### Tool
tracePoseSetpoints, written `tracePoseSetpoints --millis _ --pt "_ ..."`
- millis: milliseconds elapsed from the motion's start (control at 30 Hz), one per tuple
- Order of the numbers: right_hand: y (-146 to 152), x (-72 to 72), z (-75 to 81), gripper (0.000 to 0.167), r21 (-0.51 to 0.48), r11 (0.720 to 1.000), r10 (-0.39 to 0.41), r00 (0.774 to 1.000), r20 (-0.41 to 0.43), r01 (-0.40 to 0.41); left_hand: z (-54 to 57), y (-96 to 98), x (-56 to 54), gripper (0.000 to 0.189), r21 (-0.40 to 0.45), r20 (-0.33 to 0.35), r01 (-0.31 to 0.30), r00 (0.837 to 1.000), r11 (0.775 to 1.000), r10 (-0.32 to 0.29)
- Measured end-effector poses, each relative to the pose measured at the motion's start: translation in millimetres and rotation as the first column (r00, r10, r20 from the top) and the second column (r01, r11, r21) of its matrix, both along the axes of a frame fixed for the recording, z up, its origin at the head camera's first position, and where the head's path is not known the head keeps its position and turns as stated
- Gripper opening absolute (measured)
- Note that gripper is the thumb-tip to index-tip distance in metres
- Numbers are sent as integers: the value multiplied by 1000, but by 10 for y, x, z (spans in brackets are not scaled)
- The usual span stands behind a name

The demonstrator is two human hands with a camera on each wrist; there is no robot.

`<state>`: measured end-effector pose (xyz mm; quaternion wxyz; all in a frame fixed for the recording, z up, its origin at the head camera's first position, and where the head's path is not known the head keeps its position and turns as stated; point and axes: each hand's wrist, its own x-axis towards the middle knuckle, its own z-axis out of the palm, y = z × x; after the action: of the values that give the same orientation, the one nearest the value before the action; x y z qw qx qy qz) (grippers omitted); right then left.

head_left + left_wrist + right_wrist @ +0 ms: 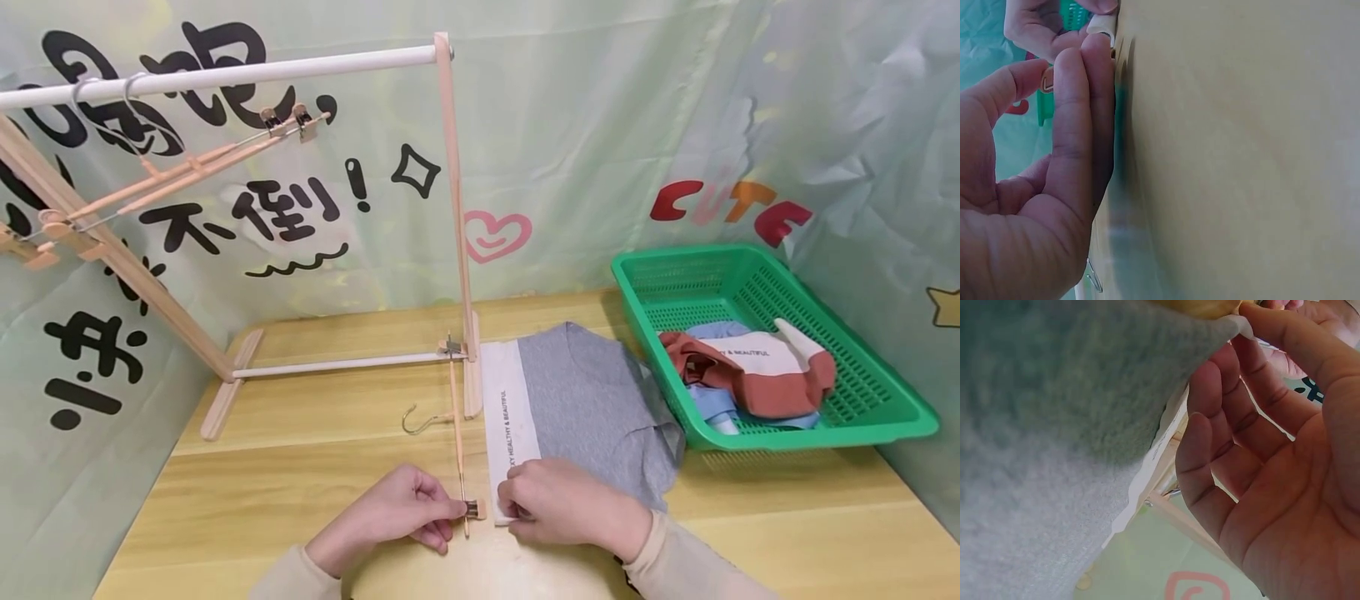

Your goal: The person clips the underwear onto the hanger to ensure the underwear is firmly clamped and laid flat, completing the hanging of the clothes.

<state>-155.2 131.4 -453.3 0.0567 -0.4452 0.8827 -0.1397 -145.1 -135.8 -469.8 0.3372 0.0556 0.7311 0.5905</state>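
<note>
A wooden clip hanger (pixel 457 433) lies on the table, its metal hook pointing left. My left hand (pixel 408 510) pinches the hanger's near end beside the clip (pixel 473 509); in the left wrist view the thumb and straight fingers (pixel 1071 106) come together around it. To its right lies a folded grey T-shirt (pixel 581 400) with a white printed band along its left edge. My right hand (pixel 558 504) grips the near corner of that white band. In the right wrist view, the thumb and index finger pinch the shirt's corner (pixel 1240 326) and lift it slightly.
A wooden rack (pixel 453 192) with a white top bar (pixel 300 71) stands at the back left, two clip hangers (pixel 187 171) on it. A green basket (pixel 885 400) at the right contains rust-red, white and blue clothes (pixel 780 383). Printed cloth walls surround the table.
</note>
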Motion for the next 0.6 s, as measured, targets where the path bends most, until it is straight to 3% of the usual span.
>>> tracePoseSetpoints --millis 167,400,600 --pt "-4 16 7 23 1 1000 -3 1000 5 3 -7 14 32 25 1 -4 -20 1000 1000 20" --pt "60 29 49 21 -86 996 -15 1000 -5 14 -70 0 68 25 33 -41 -37 998 999 39" --pt "115 39 64 20 -119 992 -39 998 -44 34 -85 -16 102 27 98 -19 -45 999 994 47"
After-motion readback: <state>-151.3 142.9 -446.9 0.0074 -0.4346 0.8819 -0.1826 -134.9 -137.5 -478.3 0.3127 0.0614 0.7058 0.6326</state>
